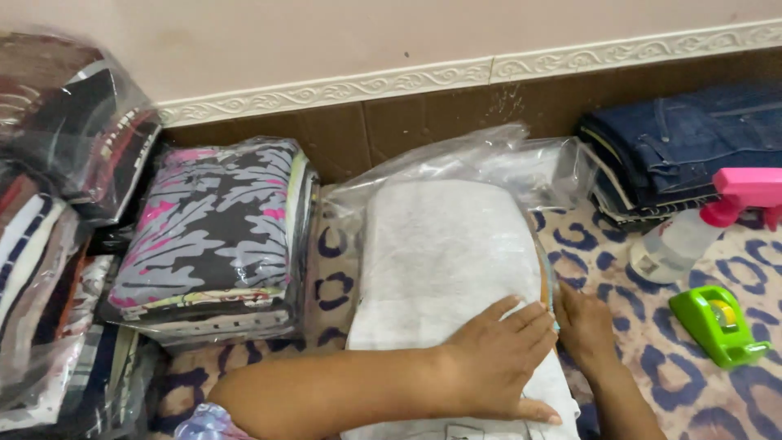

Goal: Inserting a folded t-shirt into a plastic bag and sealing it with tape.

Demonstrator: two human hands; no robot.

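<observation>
- The left hand [497, 358], fingers spread flat, is pressing on the white towel [444, 253] at centre.
- The right hand [585, 324], fingers together, is touching the towel's 3 o'clock edge.
- The tape dispenser [718, 324] is sitting at 3 o'clock.
- The plastic bag [489, 159] is gaping at 12 o'clock.

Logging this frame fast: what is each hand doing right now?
Left hand: open, fingers flat on the white folded cloth, gripping nothing.
Right hand: at the cloth's right edge beside the clear plastic bag; grip cannot be told.
</observation>
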